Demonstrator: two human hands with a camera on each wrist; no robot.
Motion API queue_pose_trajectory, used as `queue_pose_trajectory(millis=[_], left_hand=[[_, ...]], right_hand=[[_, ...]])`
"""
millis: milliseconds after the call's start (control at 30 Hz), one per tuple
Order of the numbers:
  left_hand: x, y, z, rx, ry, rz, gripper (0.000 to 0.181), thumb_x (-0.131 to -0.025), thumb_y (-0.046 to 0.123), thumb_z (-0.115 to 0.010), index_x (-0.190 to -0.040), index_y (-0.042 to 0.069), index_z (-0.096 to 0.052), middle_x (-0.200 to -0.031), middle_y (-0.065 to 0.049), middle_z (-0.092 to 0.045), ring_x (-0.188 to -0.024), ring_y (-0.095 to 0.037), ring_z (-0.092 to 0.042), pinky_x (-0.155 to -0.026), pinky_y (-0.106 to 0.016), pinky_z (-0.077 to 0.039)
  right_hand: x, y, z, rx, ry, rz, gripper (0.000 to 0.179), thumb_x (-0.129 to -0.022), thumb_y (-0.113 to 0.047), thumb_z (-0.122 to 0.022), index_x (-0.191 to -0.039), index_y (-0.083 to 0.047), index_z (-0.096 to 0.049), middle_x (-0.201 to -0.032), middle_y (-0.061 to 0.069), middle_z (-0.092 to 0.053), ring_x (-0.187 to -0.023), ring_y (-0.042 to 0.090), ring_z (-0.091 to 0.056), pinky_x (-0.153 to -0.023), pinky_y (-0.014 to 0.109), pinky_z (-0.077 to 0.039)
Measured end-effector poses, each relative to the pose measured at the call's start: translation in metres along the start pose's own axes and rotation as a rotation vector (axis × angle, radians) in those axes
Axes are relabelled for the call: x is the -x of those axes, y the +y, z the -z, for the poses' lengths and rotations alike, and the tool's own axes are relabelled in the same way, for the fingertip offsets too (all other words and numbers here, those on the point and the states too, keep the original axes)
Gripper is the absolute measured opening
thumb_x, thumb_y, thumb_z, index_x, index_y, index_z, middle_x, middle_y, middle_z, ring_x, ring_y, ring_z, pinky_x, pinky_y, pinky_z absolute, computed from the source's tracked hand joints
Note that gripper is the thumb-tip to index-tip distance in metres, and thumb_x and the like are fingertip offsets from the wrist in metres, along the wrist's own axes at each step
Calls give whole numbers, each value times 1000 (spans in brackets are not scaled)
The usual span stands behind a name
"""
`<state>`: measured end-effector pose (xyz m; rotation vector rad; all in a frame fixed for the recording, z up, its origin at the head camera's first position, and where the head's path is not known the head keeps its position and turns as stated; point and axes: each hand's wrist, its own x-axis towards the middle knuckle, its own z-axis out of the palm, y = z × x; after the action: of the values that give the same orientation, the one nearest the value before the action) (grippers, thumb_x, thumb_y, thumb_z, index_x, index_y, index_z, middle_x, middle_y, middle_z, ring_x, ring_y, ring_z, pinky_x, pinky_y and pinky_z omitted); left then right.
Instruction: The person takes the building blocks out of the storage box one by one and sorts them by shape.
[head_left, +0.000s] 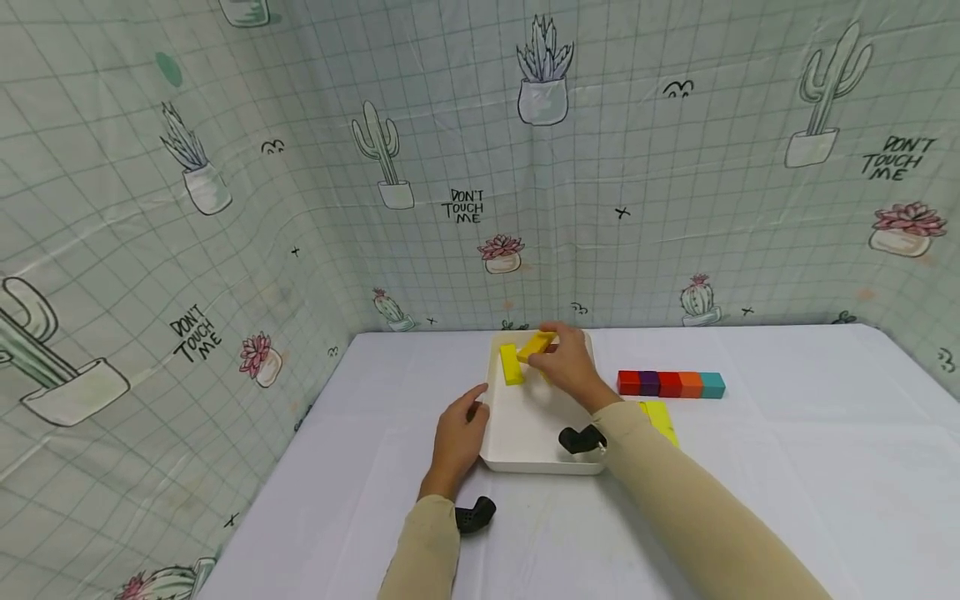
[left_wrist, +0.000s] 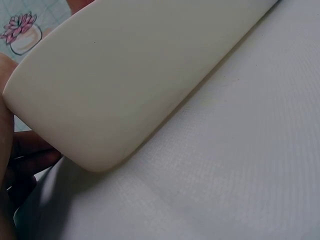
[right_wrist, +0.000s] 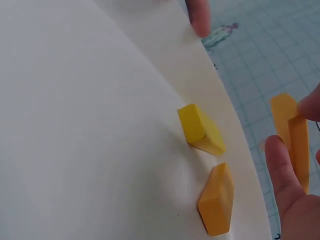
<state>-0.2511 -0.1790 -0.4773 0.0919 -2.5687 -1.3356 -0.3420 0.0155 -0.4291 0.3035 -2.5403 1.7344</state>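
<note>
And the right hand (head_left: 566, 358) has it: a yellow block (head_left: 535, 347), pinched between thumb and fingers, held up over the far end of the white tray (head_left: 540, 468). Across to the left hand (head_left: 459, 429), loosely curved, its fingers resting against the outside of the tray's left wall. Down on the tray floor, toward that far end, lie two more yellow blocks (right_wrist: 216, 200), close together, in plain sight from the right wrist. Just beyond the tray's right side, a row of five cubes (head_left: 670, 384) runs red, purple, red, orange, teal, end to end! Nearer, more yellow pieces (head_left: 660, 419) peek out past the right sleeve (head_left: 675, 492). White cloth (head_left: 810, 467) underneath, and behind it all, a cactus-print backdrop (head_left: 622, 258).
</note>
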Motion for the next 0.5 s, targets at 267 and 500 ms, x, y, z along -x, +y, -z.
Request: queue_pose_trajectory(millis=[267, 500], left_hand=[[5, 0, 2, -2, 2, -11, 39, -101, 20, -56, -139, 19, -62, -113, -6, -67, -101, -22, -59, -97, -49, -47], [3, 1, 1, -2, 0, -23, 39, -101, 21, -55, -140, 20, -61, -111, -4, -67, -99, -20, -59, -95, -47, -48]], right_hand=[[7, 5, 13, -306, -116, -74, 67, -92, 0, -57, -153, -6, -31, -155, 16, -29, -133, 38, -43, -106, 43, -42], [6, 12, 21, -392, -98, -93, 70, -91, 1, -58, -155, -5, -32, -153, 16, -31, -135, 34, -39, -111, 40, -36]])
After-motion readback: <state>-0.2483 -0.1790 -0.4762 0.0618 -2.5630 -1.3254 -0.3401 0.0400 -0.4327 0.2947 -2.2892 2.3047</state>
